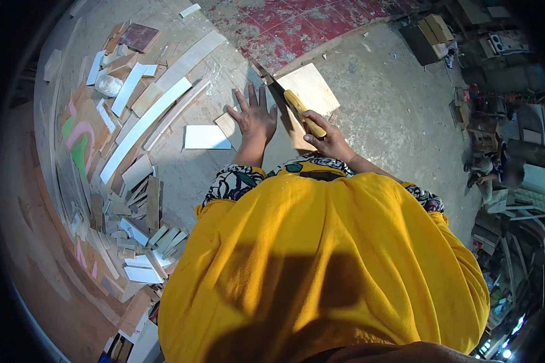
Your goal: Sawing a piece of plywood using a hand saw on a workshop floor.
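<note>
My right hand is wrapped round the yellow handle of a handsaw. The saw's dark blade slants away to the far left, passing just right of my left hand. That left hand lies flat with its fingers spread, pressing on a pale surface; whether this is a separate board I cannot tell. Right of the blade sits a light plywood piece. A small wooden piece lies partly beside the left hand's thumbless edge, and a white rectangular piece is left of the wrist.
Offcuts, including a long white strip and a dark reddish block, cover the left side. Several short scraps are heaped nearer me. Far off lies a worn red floor. Another person is at the right among clutter.
</note>
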`<state>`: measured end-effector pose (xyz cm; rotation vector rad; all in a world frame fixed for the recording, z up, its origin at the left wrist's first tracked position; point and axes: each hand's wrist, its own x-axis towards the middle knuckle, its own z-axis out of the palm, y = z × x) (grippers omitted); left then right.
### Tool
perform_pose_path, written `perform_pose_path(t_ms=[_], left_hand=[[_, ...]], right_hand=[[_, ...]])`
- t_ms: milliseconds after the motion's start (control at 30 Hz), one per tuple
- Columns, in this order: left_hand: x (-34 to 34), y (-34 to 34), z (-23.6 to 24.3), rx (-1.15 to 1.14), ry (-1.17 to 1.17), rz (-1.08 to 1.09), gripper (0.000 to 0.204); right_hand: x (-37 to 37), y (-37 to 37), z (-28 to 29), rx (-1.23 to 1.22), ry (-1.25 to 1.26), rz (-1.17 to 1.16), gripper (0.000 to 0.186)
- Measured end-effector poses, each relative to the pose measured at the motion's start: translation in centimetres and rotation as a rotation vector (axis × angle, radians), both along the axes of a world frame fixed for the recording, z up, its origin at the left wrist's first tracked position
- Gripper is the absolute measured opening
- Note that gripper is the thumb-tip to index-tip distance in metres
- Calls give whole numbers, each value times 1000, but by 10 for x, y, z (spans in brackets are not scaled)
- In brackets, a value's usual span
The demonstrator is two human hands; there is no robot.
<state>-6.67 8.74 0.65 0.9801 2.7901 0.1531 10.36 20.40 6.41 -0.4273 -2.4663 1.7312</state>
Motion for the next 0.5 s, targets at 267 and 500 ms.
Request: perform_pose_path(t_ms=[267, 500], left_hand=[[2, -6, -9, 16, 40, -61, 65], [1, -6, -20, 33, 132, -119, 66]], right_hand=[[-19, -10, 12, -518, 9, -319, 27], [-97, 21, 50, -334, -144, -324, 27]])
